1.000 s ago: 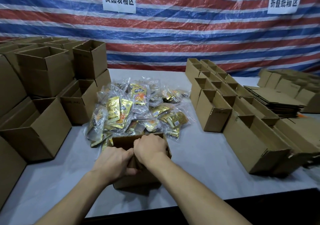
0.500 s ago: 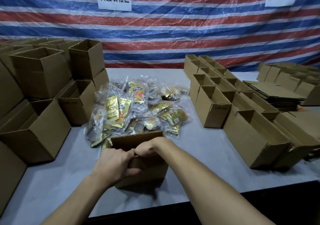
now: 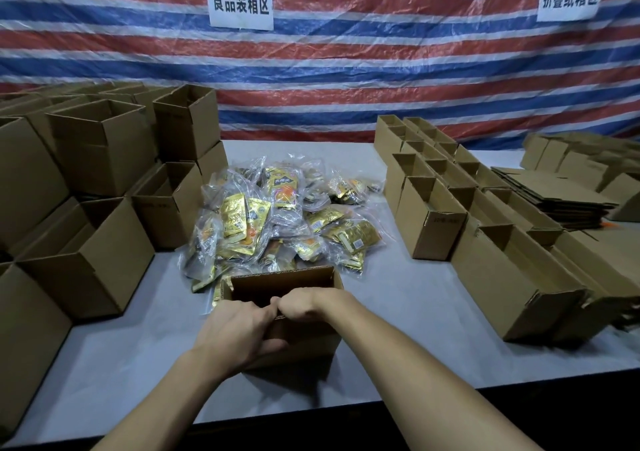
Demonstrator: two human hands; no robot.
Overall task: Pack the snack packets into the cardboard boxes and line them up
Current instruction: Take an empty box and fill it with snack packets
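While the left hand [image 3: 239,332] grips the box [image 3: 284,282], the right hand [image 3: 301,306] dips lower.

The right hand [image 3: 304,306] has sunk from atop the box [image 3: 284,280] to curl over its near rim, lower centre — the left hand [image 3: 239,332] now clasps the front wall — more of the box's inside shows.

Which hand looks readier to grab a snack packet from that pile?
Probably right. The right hand sits farther forward on the box rim, nearer the snack packets, while the left hand grips the near wall.
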